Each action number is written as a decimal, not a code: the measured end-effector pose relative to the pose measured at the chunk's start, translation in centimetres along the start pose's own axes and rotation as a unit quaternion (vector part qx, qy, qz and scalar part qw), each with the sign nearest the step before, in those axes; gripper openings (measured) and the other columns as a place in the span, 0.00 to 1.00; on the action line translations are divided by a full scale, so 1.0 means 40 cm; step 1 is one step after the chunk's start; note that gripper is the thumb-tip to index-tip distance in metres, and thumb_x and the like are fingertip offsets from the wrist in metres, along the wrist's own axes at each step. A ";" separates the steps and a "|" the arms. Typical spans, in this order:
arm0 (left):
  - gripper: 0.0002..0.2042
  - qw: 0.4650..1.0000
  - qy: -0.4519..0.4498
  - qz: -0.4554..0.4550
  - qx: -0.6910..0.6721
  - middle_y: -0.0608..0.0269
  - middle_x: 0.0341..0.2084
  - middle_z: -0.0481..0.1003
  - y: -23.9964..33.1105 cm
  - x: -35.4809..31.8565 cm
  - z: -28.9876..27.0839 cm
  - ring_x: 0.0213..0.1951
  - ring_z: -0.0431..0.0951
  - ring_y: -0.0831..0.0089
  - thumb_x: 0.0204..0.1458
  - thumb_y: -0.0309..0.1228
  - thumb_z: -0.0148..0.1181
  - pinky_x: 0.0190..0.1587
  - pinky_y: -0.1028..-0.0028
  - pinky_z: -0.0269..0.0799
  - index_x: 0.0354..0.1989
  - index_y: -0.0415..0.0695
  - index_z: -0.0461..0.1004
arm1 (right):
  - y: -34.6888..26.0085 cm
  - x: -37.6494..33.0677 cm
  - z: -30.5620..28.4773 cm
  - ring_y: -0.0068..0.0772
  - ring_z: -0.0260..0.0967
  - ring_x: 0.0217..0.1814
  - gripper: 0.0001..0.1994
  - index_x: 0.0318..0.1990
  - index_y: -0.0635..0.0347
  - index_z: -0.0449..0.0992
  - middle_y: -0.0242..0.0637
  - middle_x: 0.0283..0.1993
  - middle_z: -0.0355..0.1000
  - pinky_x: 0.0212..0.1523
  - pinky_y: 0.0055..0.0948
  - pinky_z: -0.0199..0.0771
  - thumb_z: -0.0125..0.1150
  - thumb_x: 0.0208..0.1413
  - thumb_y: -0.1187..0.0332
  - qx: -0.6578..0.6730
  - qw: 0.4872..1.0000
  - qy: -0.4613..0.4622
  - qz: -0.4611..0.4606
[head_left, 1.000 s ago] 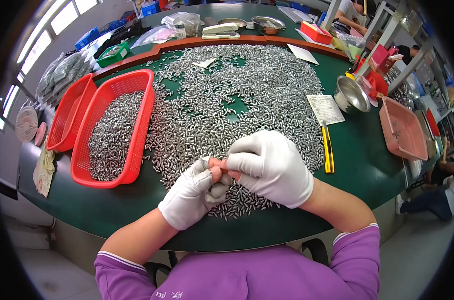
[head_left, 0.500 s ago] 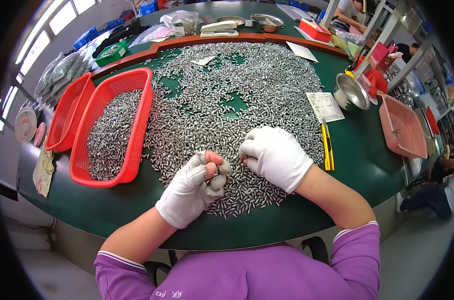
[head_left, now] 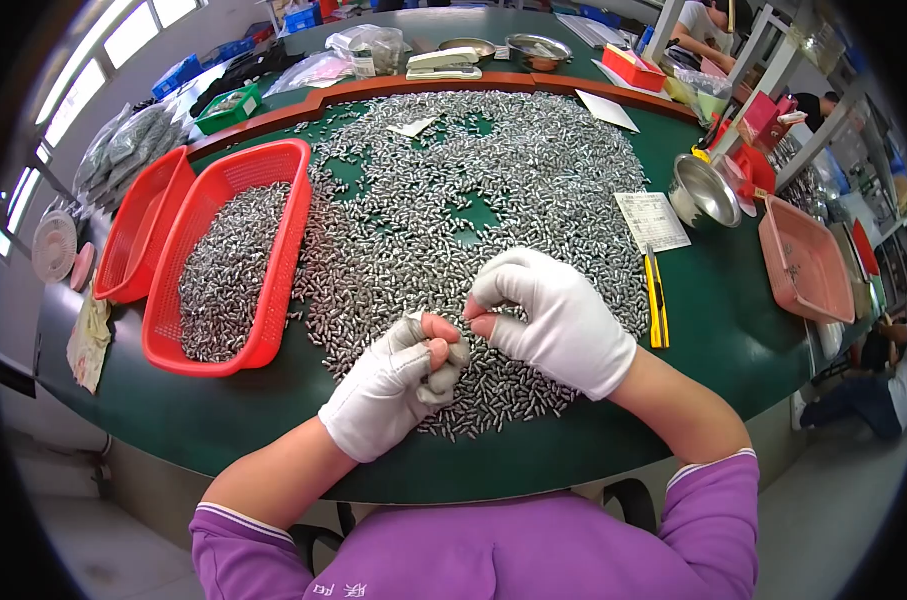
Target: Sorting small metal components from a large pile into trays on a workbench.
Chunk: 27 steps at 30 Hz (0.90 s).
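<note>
A wide heap of small silvery metal pieces with pointed ends [head_left: 533,150] covers the green table in front of me. Over its near edge, my left hand [head_left: 388,385] is closed in a white glove with bare thumb and index tips, its other fingers curled in. What it holds is too small to make out. Just right of it, my right hand [head_left: 563,330], gloved the same way, pinches thumb and index finger close to the left fingertips. Whatever sits in that pinch is too tiny to name. The two hands nearly touch.
A red basket [head_left: 295,235] of the same pieces stands left, a second red basket [head_left: 123,270] beyond it. On the right lie a yellow cutter knife [head_left: 656,305], a paper slip [head_left: 653,220], a steel bowl [head_left: 705,190] and a pink tray [head_left: 808,265]. A wooden ledge [head_left: 513,82] borders the back.
My right hand has come down and left, its fingertips now close to those of my left hand. The left hand has shifted slightly right.
</note>
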<state>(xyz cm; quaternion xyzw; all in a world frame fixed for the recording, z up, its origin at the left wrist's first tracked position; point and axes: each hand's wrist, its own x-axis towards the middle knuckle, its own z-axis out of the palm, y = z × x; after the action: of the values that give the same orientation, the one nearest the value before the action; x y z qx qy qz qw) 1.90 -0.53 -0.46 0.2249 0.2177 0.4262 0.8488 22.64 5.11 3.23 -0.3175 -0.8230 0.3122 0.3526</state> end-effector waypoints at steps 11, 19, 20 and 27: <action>0.08 0.999 0.025 -0.004 0.039 0.70 0.33 0.72 -0.006 -0.010 0.015 0.27 0.63 0.82 0.57 0.31 0.61 0.30 0.82 0.59 0.43 0.49 0.70 | -0.018 -0.014 0.029 0.36 0.73 0.39 0.06 0.34 0.59 0.78 0.38 0.38 0.73 0.41 0.30 0.74 0.67 0.47 0.74 0.102 0.995 0.010 -0.011; 0.07 0.999 0.020 0.018 0.043 0.68 0.32 0.72 -0.007 -0.006 0.013 0.26 0.62 0.82 0.58 0.35 0.61 0.28 0.83 0.57 0.41 0.50 0.72 | -0.026 0.015 0.000 0.42 0.72 0.29 0.09 0.31 0.58 0.77 0.37 0.31 0.73 0.28 0.35 0.72 0.69 0.38 0.74 -0.100 0.975 0.015 -0.199; 0.07 0.999 0.024 0.018 0.040 0.68 0.32 0.72 -0.007 -0.006 0.013 0.26 0.62 0.82 0.58 0.35 0.61 0.28 0.82 0.57 0.40 0.49 0.72 | -0.026 0.015 -0.001 0.42 0.72 0.28 0.11 0.31 0.57 0.77 0.37 0.30 0.73 0.26 0.35 0.71 0.69 0.37 0.75 -0.131 0.969 0.012 -0.211; 0.09 0.999 0.011 0.018 0.034 0.69 0.32 0.72 0.000 -0.004 0.015 0.26 0.63 0.82 0.58 0.36 0.60 0.28 0.82 0.58 0.41 0.47 0.72 | 0.024 -0.014 0.005 0.41 0.73 0.39 0.08 0.34 0.55 0.79 0.34 0.35 0.74 0.38 0.39 0.74 0.65 0.46 0.65 -0.268 0.959 -0.070 -0.067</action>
<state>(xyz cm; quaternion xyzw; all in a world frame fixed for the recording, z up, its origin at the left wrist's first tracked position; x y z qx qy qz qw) 2.16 -0.79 0.05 0.2530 0.2370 0.4364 0.8303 23.09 5.21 2.19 -0.3222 -0.9183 0.0775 0.2164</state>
